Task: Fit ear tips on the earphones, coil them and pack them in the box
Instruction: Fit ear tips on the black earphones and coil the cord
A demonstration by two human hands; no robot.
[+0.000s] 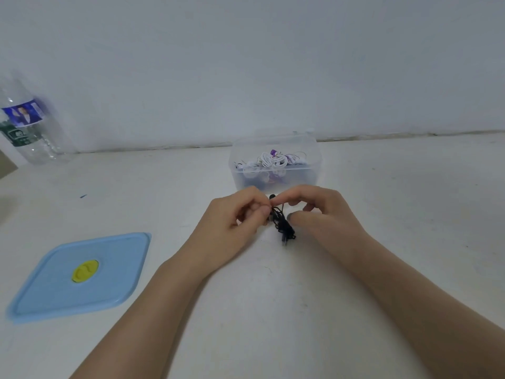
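Black earphones (pixel 282 224) bunched up between my hands, mid-table, just in front of the clear box (pixel 274 162); my left hand (pixel 232 224) has a pinching grip on the cord, my right hand (pixel 318 212) pinches an earbud at the top; box sits toward the table's far edge with white earphones (pixel 273 159) inside; blue lid (pixel 79 277) lies flat toward the near left corner; plastic bottle (pixel 26 124) at the far left corner.
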